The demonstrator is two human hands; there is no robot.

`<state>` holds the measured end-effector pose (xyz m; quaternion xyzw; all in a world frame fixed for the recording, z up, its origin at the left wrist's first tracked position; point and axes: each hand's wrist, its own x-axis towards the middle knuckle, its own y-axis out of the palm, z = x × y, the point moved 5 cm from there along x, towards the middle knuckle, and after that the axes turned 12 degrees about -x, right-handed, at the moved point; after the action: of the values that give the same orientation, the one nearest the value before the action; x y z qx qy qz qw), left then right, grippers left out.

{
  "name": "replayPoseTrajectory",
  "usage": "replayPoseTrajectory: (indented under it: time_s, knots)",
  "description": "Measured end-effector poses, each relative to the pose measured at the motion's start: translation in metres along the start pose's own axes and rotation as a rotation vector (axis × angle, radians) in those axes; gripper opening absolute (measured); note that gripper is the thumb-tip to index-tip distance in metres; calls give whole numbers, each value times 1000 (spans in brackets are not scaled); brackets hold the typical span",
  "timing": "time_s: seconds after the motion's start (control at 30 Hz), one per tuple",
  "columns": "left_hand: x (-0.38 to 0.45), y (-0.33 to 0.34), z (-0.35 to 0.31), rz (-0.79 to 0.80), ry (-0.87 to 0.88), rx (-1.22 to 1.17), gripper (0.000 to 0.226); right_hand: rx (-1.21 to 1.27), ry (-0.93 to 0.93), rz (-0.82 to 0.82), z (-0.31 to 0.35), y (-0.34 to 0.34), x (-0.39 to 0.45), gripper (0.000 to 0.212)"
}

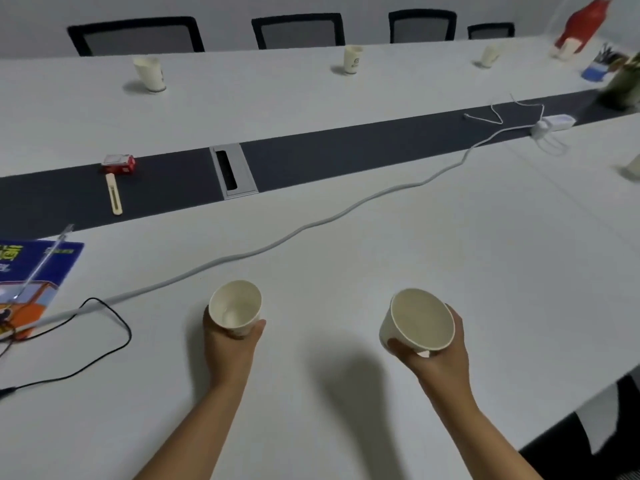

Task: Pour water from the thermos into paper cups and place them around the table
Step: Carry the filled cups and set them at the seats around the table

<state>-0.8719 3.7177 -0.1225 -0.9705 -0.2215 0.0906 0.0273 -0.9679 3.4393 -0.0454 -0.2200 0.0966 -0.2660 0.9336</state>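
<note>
Hands of a person reach over a long white worktop (pixel 450 244), each wrapped around a paper cup. The left hand (pixel 230 344) is closed around the left cup (pixel 235 308), which is tilted with its mouth toward the camera; the right hand (pixel 438 355) is closed around the right cup (pixel 420 320), likewise tilted and held clear of the surface. A grey cable (pixel 311 225) snakes across the worktop beyond both cups. Past the cable runs a dark centre strip (pixel 346 147), and beyond that strip three more paper cups (pixel 352 59) stand along the far edge before a row of black chairs (pixel 298 29). The red thermos (pixel 583 24) stands at the far right end, well apart from the cable's near end.
</note>
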Motion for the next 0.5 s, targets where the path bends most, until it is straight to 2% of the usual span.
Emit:
replayPoseTrajectory:
  time_s: [0.07,0.13,0.17,0.23,0.3,0.4,0.43,0.5]
  knots:
    - [-15,-4,4,-38,-36,46,74,20,-11,-42,-2,-4,17,65]
    - [-45,-2,10,-54,-90,131,61,18,-28,-90,-4,-12,38,63]
    - [-61,4,12,-12,-98,171,54,13,-37,-106,-5,-17,50,64]
    - [-91,25,9,131,-26,264,48,45,-43,-123,-10,-28,75,70]
    - [-111,53,4,276,121,383,49,105,-35,-119,-20,-40,102,72]
    - [-127,96,-4,390,255,564,53,125,-39,-117,-40,-64,140,69]
    - [-130,109,-3,405,274,625,58,124,-40,-115,-49,-73,152,69]
    - [-137,132,5,446,294,769,96,109,-38,-101,-67,-89,175,71]
